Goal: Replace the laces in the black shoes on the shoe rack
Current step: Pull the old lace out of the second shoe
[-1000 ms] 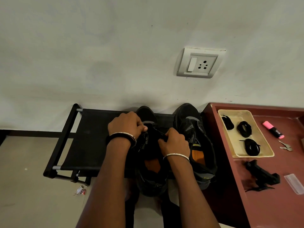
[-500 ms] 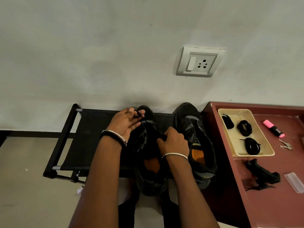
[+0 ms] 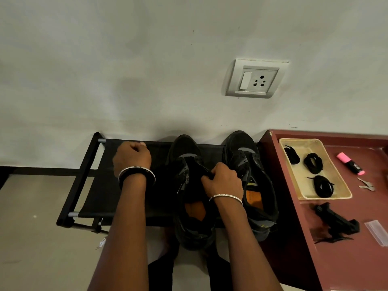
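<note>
The left hand (image 3: pixel 132 158) has swung out to the left, away from the left shoe (image 3: pixel 184 148) where it was working at the eyelets half a second ago, and now hangs over the bare fabric of the shoe rack (image 3: pixel 84 175). It is clenched in a fist. Black on black, no lace shows, so I cannot tell whether it has one. The right hand (image 3: pixel 223 182) has stayed put, its fingers curled round the tongue (image 3: pixel 194 164) of that shoe to steady it.

Both black shoes sit on the rack's right half, toes toward the far wall. The right shoe (image 3: pixel 245 160) is untouched, just beside the holding hand. The sideways pull reads as an old lace being drawn out, so the task looks early, with rethreading not yet begun.

Coiled black laces (image 3: pixel 313 163) wait in the cream tray (image 3: pixel 302 141) on the maroon table (image 3: pixel 346 269) to the right, with a pink highlighter (image 3: pixel 349 163) and keys (image 3: pixel 366 184) beyond it
</note>
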